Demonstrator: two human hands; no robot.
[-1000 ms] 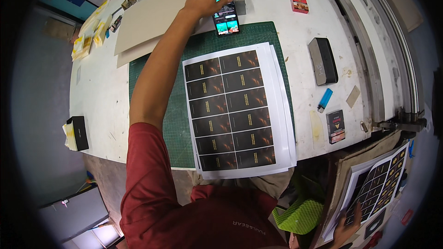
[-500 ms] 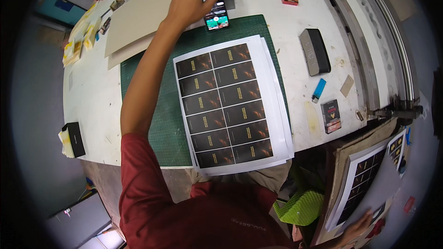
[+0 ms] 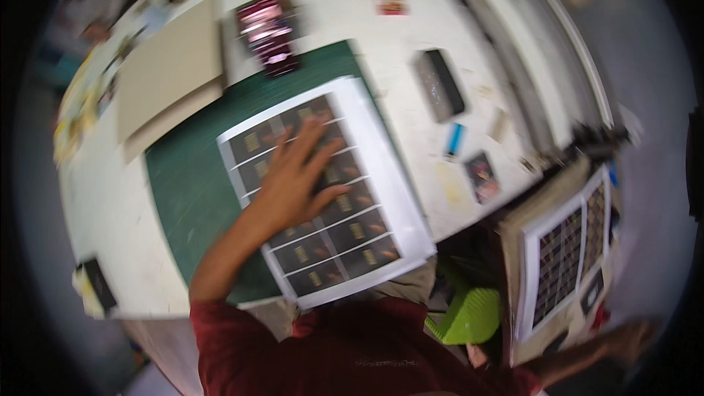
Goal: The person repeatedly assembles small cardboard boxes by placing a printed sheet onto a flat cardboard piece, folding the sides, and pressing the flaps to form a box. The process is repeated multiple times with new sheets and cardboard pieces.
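My left hand (image 3: 293,183) is over a stack of white sheets printed with dark cards (image 3: 352,238), its fingers spread and nothing held in it. Motion smears the view, and I cannot tell whether the palm touches the paper. The stack lies on a green cutting mat (image 3: 191,205). At the lower right, my right hand (image 3: 629,341) is a blur; its fingers cannot be made out. It is just beyond a side pile with more printed sheets (image 3: 561,264). A phone (image 3: 270,37) with a lit screen rests past the mat's far edge.
Grey-beige boards (image 3: 169,66) lie at the far left. On the right are a dark oblong box (image 3: 440,84), a blue lighter (image 3: 455,139), a dark pack (image 3: 481,176) and a red pack (image 3: 390,0). A metal rail (image 3: 543,44) borders the table. Another person (image 3: 110,0) is at the far left.
My left hand has come back from the phone to over the printed stack. My right hand has moved off the side pile's edge, outward to the right. The whole view has shifted and turned.
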